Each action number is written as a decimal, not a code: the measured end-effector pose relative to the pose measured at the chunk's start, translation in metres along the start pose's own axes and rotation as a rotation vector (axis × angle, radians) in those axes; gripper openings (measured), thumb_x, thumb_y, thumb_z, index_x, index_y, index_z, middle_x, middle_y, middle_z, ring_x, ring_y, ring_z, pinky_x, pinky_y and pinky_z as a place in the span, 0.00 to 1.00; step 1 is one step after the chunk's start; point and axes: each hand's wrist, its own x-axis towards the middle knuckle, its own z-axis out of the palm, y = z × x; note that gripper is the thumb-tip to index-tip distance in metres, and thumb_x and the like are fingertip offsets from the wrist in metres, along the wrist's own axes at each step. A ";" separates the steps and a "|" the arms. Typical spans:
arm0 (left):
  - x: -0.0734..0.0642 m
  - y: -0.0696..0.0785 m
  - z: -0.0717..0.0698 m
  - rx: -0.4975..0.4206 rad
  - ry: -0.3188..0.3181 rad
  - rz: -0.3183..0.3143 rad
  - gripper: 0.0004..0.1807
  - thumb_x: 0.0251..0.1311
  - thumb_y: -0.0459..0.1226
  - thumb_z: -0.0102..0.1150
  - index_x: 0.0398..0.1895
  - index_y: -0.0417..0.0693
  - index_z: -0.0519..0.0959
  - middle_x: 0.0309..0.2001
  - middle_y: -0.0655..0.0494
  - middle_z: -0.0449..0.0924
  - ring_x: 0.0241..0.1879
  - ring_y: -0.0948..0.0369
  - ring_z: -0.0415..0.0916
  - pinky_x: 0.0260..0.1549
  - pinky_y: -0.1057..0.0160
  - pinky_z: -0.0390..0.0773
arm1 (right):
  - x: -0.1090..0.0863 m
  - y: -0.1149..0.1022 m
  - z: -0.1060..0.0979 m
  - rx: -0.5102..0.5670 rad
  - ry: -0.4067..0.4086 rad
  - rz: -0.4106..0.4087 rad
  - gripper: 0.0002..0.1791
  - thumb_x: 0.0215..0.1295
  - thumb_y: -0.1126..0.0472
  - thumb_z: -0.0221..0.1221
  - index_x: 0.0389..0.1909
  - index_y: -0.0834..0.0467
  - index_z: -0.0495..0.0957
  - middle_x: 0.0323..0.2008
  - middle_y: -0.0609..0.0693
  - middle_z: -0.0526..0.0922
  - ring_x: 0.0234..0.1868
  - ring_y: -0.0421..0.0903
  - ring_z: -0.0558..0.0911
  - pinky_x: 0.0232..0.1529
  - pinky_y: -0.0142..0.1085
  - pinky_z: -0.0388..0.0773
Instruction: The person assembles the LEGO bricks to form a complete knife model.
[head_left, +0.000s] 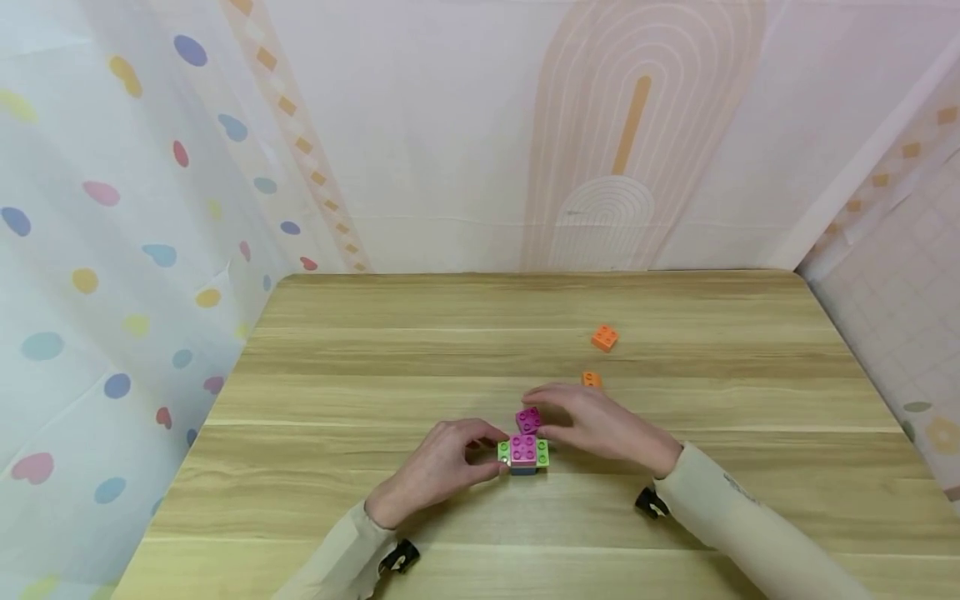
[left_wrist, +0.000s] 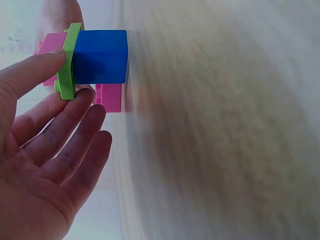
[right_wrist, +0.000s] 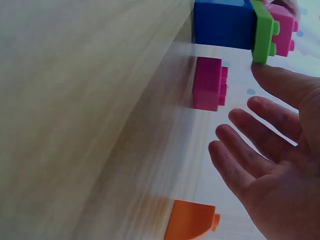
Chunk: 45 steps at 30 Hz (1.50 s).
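A small stack of toy building bricks stands on the table: a blue brick point(left_wrist: 100, 57) at the bottom, a light green plate point(head_left: 542, 454) across it, a pink brick point(head_left: 523, 448) on top. My left hand point(head_left: 446, 458) pinches the left end of the green plate between thumb and index finger, the other fingers spread loosely. On the stack's other side is my right hand point(head_left: 592, 421), its fingers extended and its thumb tip right at the plate's end. Just behind the stack, beside the right fingers, a magenta brick point(right_wrist: 207, 82) sits studs up on the table.
An orange brick point(head_left: 604, 337) lies farther back on the wooden table point(head_left: 360, 358). Another orange brick point(head_left: 592, 379) with a curved side is partly covered by the right hand in the head view. Patterned curtains point(head_left: 442, 133) hang behind and beside the table.
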 end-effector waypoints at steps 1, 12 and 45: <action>0.000 0.000 0.000 0.000 0.000 -0.002 0.17 0.59 0.38 0.76 0.50 0.45 0.86 0.47 0.56 0.88 0.44 0.62 0.83 0.45 0.64 0.84 | 0.002 0.001 0.001 -0.001 -0.012 0.000 0.25 0.74 0.56 0.64 0.68 0.58 0.76 0.67 0.52 0.78 0.69 0.53 0.75 0.70 0.52 0.71; -0.002 0.000 0.000 -0.008 0.005 0.003 0.16 0.59 0.37 0.76 0.50 0.46 0.86 0.47 0.57 0.88 0.44 0.63 0.83 0.45 0.65 0.83 | 0.015 0.004 0.006 -0.050 -0.100 0.014 0.23 0.73 0.60 0.65 0.66 0.58 0.78 0.66 0.53 0.79 0.68 0.51 0.76 0.69 0.50 0.73; 0.002 0.002 0.004 -0.041 -0.004 0.002 0.16 0.58 0.36 0.75 0.49 0.44 0.85 0.46 0.54 0.88 0.42 0.60 0.84 0.43 0.65 0.84 | -0.020 -0.010 -0.015 -0.032 0.129 0.049 0.21 0.74 0.56 0.64 0.64 0.55 0.80 0.61 0.50 0.82 0.63 0.51 0.79 0.62 0.51 0.78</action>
